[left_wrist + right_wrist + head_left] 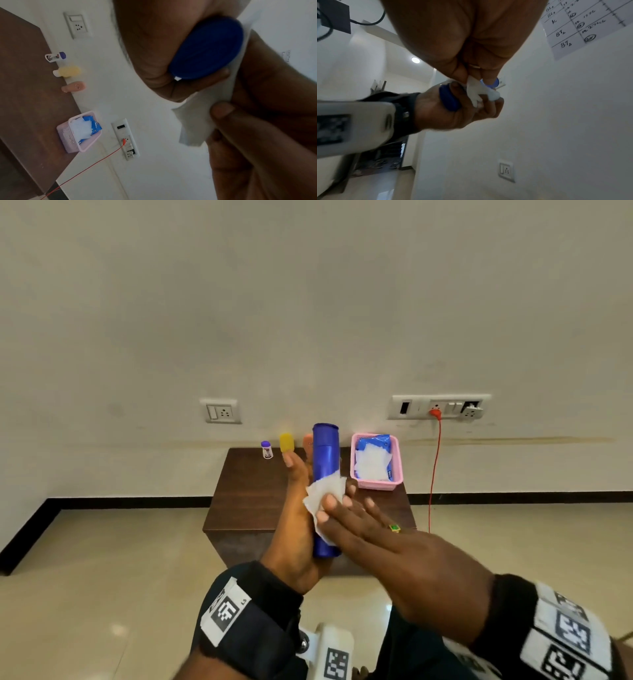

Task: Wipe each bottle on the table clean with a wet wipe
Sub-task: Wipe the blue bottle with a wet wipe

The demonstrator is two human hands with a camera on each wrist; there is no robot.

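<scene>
My left hand (pixel 296 508) grips a tall blue bottle (pixel 325 453) from its left side and holds it upright above the brown table (pixel 250 494). My right hand (pixel 342 508) pinches a white wet wipe (pixel 325 487) and presses it against the bottle's middle. The left wrist view shows the bottle's round base (pixel 205 50) with the wipe (pixel 193 121) hanging beside it under my right thumb. At the table's back edge stand a small white bottle with a purple cap (pixel 267 449), a yellow bottle (pixel 286 442) and a peach bottle (pixel 307 440), the last partly hidden behind the blue one.
A pink basket (pixel 376 484) holding a blue pack of wipes (pixel 373 446) sits at the table's back right. A red cable (pixel 435 474) hangs from a wall socket (pixel 438 407) down the table's right side. The table stands against the wall, with tiled floor around it.
</scene>
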